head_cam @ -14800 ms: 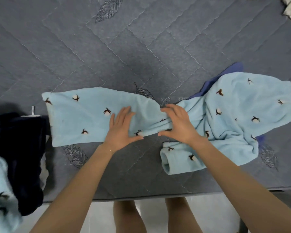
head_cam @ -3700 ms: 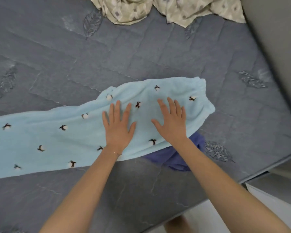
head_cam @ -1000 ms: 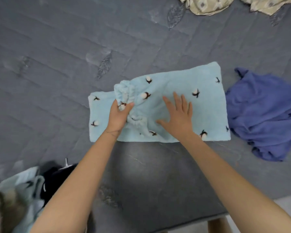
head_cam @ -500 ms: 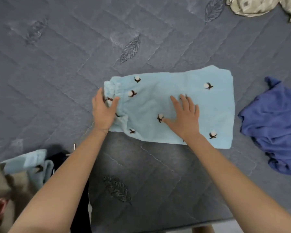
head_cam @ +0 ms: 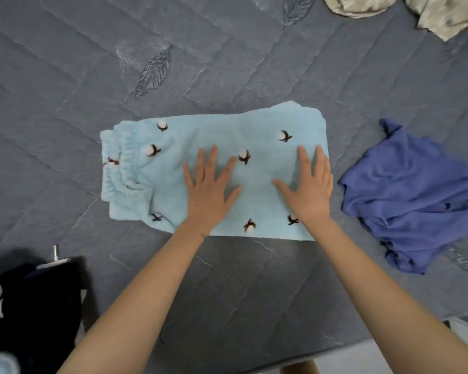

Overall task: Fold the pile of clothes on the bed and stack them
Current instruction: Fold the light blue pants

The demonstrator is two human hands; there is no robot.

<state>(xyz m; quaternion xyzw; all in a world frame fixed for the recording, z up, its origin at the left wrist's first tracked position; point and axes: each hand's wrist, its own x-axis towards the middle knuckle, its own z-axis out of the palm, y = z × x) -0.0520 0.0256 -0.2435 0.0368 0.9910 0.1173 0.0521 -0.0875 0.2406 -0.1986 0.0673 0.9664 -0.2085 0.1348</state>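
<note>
Light blue fleece trousers [head_cam: 222,136] with small cotton-flower prints lie folded into a rectangle on the grey quilted bed [head_cam: 65,103], their elastic waistband at the left end. My left hand [head_cam: 208,187] lies flat on the middle of the fold, fingers spread. My right hand [head_cam: 308,187] presses flat on the right part, near the folded edge. A crumpled purple garment [head_cam: 411,195] lies unfolded just to the right of the trousers.
A pile of dark and light blue clothes [head_cam: 25,306] sits at the lower left by the bed's near edge. A beige patterned cloth [head_cam: 430,12] lies at the top right. The bed's front edge [head_cam: 335,349] runs along the bottom right.
My left hand let go of the waistband end and moved right onto the middle of the fold. My right hand slid right toward the folded edge. Both now lie flat.
</note>
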